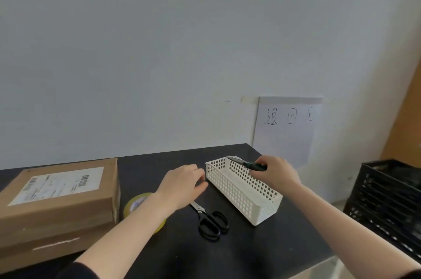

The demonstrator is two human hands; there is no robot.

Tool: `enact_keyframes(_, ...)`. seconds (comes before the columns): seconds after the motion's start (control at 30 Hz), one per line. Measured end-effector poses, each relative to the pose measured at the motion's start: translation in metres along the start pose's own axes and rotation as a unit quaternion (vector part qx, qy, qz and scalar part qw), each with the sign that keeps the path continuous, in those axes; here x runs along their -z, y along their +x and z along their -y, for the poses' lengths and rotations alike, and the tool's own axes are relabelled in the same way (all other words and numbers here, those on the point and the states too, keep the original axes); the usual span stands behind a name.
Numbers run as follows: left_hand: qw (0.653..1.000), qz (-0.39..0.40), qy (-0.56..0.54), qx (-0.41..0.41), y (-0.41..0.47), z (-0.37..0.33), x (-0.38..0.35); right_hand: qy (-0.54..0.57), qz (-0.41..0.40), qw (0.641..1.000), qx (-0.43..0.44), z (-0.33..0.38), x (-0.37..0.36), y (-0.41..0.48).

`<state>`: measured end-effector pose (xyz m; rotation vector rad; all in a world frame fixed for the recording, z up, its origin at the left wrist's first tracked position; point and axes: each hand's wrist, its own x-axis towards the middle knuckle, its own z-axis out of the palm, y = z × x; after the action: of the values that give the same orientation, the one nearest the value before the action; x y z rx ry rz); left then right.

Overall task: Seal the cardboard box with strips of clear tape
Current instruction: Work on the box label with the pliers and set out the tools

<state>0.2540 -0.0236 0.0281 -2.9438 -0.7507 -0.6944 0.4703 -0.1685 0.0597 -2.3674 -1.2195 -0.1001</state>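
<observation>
Your right hand (274, 174) grips a dark-handled tool (247, 163), possibly a knife or cutter, over the far end of the white basket (241, 194), likely fetching it to cut tape; your left hand (183, 185), fingers loosely curled and empty, hovers just left of the basket. The cardboard box (57, 196) sits well left of the basket atop another box, label up, its long axis running left to right. The roll of clear tape (136, 204) lies between box and basket, beside black scissors (210, 221).

Cardboard box (57, 196): brown, closed, white shipping label on top, stacked on a second box. Clear tape roll (136, 204): yellowish, lying flat just right of the box, partly hidden.
</observation>
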Motion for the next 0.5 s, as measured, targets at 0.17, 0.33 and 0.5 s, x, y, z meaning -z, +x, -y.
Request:
enact_keyframes(0.17, 1.000, 0.015, -0.013, -0.016, 0.012, -0.015, -0.020, -0.053, 0.015, 0.997, -0.045, -0.026, 0.003, -0.002)
enact_keyframes(0.33, 0.999, 0.034, -0.021, -0.027, 0.017, -0.024, -0.036, -0.123, 0.029, 0.990, -0.056, -0.037, -0.004, -0.001)
enact_keyframes(0.5, 0.998, 0.048, -0.017, -0.035, 0.021, -0.027, -0.045, -0.185, 0.044, 0.981, -0.039, -0.036, -0.016, 0.003)
